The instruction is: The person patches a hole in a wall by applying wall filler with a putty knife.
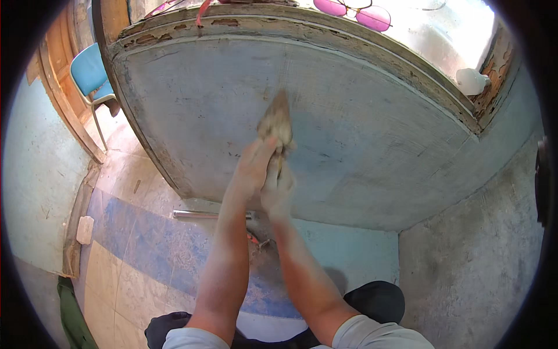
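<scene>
Both my arms reach forward to a pointed trowel (275, 121), smeared pale and a little blurred, its tip toward the top of the grey-blue wall panel (372, 128). My right hand (279, 189) is closed round the handle end. Just left of it, my left hand (254, 164) grips where the blade meets the handle, fingers on the blade's lower part. Whitish dust coats both hands and forearms. Whether the blade touches the panel I cannot tell for sure. Darker streaks and smudges mark the panel around the blade.
Above the panel runs a peeling wooden sill (290, 29) with pink-lensed glasses (351, 13) and a white bottle (471, 81). A metal tube (195, 214) lies on the dusty floor. A blue chair (91, 72) stands beyond the doorway at left; a rough grey wall (465, 250) closes the right.
</scene>
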The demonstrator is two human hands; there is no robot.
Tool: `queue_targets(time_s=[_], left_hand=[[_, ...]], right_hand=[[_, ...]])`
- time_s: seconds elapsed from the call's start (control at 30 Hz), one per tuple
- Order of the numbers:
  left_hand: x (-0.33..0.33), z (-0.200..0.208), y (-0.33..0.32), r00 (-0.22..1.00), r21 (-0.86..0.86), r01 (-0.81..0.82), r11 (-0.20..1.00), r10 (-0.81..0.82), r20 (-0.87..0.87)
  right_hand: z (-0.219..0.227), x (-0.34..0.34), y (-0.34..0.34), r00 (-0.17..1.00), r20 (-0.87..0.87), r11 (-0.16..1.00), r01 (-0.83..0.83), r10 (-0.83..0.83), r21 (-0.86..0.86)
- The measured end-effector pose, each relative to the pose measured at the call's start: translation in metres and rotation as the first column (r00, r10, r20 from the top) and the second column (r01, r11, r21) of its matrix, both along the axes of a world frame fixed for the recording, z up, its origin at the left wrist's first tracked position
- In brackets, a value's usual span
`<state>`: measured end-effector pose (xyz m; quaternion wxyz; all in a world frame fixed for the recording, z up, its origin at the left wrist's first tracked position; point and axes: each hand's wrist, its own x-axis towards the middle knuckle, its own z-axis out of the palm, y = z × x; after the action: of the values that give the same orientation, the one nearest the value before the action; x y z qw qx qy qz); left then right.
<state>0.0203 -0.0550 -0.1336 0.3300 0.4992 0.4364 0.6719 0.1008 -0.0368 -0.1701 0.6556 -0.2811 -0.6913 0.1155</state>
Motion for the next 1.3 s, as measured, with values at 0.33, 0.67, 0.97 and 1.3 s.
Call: queue_targets(time_s=[0.33,0.67,0.97,1.3], left_hand=[[0.001,0.020,-0.007,0.991,0.064,0.106,0.992,-0.110,0.074],[-0.004,0.017,-0.016,0.994,0.019,0.058,0.998,-0.060,0.095],[-0.014,-0.001,-0.016,0.998,0.010,0.055,0.998,-0.055,-0.033],[-0.010,-0.022,-0.016,0.987,-0.011,0.123,0.992,-0.121,0.106]], right_hand=[[-0.001,0.009,-0.011,0.984,-0.073,0.914,-0.180,0.165,-0.363],[0.008,0.010,-0.014,0.971,-0.059,0.840,-0.230,0.231,-0.492],[-0.004,0.003,-0.018,0.951,-0.172,0.807,-0.309,0.257,-0.504],[-0.020,0.012,-0.016,0.967,-0.066,0.683,-0.222,0.247,-0.695]])
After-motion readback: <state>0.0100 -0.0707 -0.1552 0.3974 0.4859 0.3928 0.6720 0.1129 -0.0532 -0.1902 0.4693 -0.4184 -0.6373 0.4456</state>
